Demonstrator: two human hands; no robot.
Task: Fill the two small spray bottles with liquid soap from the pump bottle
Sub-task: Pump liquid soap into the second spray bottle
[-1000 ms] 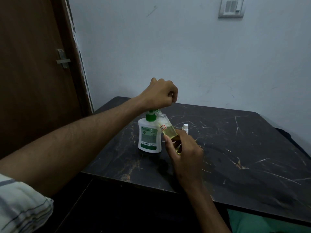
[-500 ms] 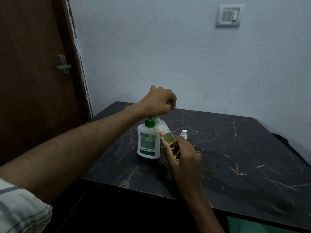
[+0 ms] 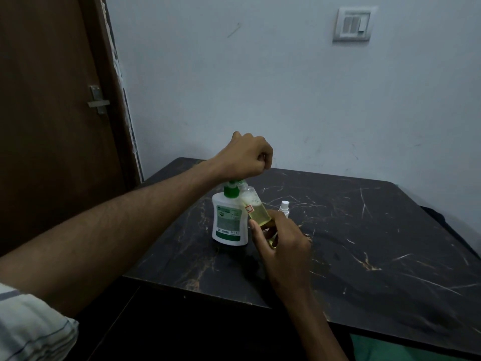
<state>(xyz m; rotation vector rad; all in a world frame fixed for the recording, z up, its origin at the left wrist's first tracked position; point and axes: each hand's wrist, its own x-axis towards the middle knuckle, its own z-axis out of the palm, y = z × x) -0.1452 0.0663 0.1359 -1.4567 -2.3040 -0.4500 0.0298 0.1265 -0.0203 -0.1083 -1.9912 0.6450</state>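
Head view, single entry. Progress, as judged: first fill is under way, roughly half done; the second bottle looks not yet filled.

Item 1: white plastic pump bottle with green pump head and green-and-white label [image 3: 229, 219], upright on the black marble-patterned table [image 3: 364, 243], toward its near left part. Contents hidden by the opaque wall.

Item 2: left hand [image 3: 244, 158], curled into a fist, pressing down on the green pump head, which it mostly covers. It holds nothing that can be made out.

Item 3: small clear plastic spray bottle with a red-edged sticker [image 3: 256, 209], cap off, tilted with its open mouth up against the pump spout. Yellow-green liquid fills the lower part; pale foam sits above it near the neck.

Item 4: right hand [image 3: 279, 238], fingers and thumb wrapped round the lower half of the clear bottle, holding it just right of the pump bottle.

Item 5: second small white-capped spray bottle [image 3: 284, 207], upright on the table behind the right hand, mostly hidden; contents cannot be told.

Remaining, as judged: top up item 3, cap it, then fill item 5.
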